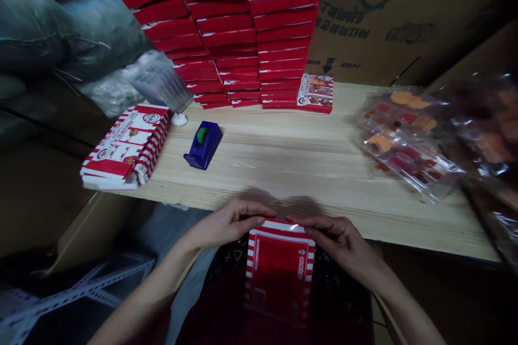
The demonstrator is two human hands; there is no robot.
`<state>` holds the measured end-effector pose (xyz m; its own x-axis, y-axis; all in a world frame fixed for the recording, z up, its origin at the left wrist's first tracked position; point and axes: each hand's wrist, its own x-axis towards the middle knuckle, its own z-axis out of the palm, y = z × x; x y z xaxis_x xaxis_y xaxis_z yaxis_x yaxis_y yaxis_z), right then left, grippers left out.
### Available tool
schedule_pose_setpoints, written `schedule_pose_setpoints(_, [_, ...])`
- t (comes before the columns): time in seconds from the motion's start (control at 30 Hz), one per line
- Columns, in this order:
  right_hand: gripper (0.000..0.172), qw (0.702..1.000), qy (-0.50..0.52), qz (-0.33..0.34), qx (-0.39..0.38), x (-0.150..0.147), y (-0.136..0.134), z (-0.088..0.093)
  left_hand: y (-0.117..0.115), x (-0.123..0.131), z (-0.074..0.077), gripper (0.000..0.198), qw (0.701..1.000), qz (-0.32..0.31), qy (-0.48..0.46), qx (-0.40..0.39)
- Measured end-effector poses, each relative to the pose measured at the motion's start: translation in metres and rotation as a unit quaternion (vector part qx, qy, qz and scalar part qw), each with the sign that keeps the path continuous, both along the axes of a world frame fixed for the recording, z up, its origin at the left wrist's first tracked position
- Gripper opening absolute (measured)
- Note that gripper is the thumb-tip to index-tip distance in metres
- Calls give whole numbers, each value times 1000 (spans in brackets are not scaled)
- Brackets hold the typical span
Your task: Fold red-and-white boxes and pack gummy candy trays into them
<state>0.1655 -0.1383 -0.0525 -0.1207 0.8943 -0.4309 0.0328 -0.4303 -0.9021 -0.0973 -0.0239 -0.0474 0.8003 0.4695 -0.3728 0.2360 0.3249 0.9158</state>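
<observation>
A red box with white-striped edges [279,275] rests between my lap and the table's front edge, its printed face towards me. My left hand [234,219] holds its upper left corner, the thumb on the edge and the fingers reaching over behind. At the upper right corner, my right hand [340,237] grips the box in the same way. A shiny strip, perhaps clear tape, shows on the white upper edge near the right thumb. Beyond the hands, a blue tape dispenser [205,144] with a green core stands on the table.
Tall stacks of red boxes [283,27] stand at the back of the wooden table [283,156]. Flat striped cartons [125,145] are piled at the left. Clear bags of coloured pieces [404,140] lie at the right. A large cardboard box [364,54] rises behind.
</observation>
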Motion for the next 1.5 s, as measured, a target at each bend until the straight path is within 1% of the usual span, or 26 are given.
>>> schedule_pose_setpoints(0.1, [25,1000,6,22,-19,4,2,3,11,2,3,24,999,-24,13,-27])
schedule_pose_setpoints(0.2, [23,999,-9,30,-33,3,9,7,16,5,6,21,999,-40,24,-14])
schedule_pose_setpoints(0.3, [15,999,-43,18,0,-3,19,9,13,6,8,21,998,-22,41,45])
schedule_pose_setpoints(0.37, [14,999,-37,20,13,-8,26,8,9,4,10,23,995,-21,51,89])
schedule_pose_setpoints(0.43, [15,1000,-14,21,6,-13,31,6,4,0,14,27,989,-28,59,135])
schedule_pose_setpoints(0.5, [16,1000,-8,16,-4,-16,32,4,0,-7,16,29,981,-33,69,179])
schedule_pose_setpoints(0.57, [17,1000,-21,3,4,-20,27,3,-5,-15,15,33,977,-29,74,198])
schedule_pose_setpoints(0.67, [14,998,-49,-6,31,-23,12,3,-12,-24,3,36,979,2,79,187])
schedule_pose_setpoints(0.77, [26,995,-72,17,60,-21,-2,2,-19,-26,-11,31,982,37,83,163])
schedule_pose_setpoints(0.83, [32,993,-90,34,76,-19,-8,2,-21,-23,-16,31,981,51,89,164])
schedule_pose_setpoints(0.93, [33,989,-104,33,104,-15,-10,2,-22,-14,-16,36,976,69,86,185])
schedule_pose_setpoints(1.0, [33,989,-95,33,111,-12,-11,1,-22,-9,-16,34,978,69,63,185])
schedule_pose_setpoints(1.17, [29,995,-56,24,74,-9,-11,0,-25,-1,-20,27,986,51,16,156])
schedule_pose_setpoints(1.23, [28,996,-57,20,67,-11,-7,1,-25,2,-18,25,985,66,16,157])
schedule_pose_setpoints(1.3, [29,994,-75,13,81,-14,-1,2,-23,5,-13,24,982,81,12,170])
schedule_pose_setpoints(1.37, [28,990,-96,0,102,-16,4,2,-16,5,-9,26,980,89,14,179])
schedule_pose_setpoints(1.4, [26,988,-104,-8,112,-16,6,0,-9,2,-9,27,976,108,23,187])
schedule_pose_setpoints(1.43, [25,986,-114,-15,120,-15,7,-2,0,-4,-10,29,964,155,45,210])
schedule_pose_setpoints(1.47, [25,984,-126,-20,128,-14,8,-5,11,-12,-12,31,938,226,82,250])
schedule_pose_setpoints(1.5, [25,981,-139,-24,137,-11,8,-9,24,-22,-15,34,891,312,131,302])
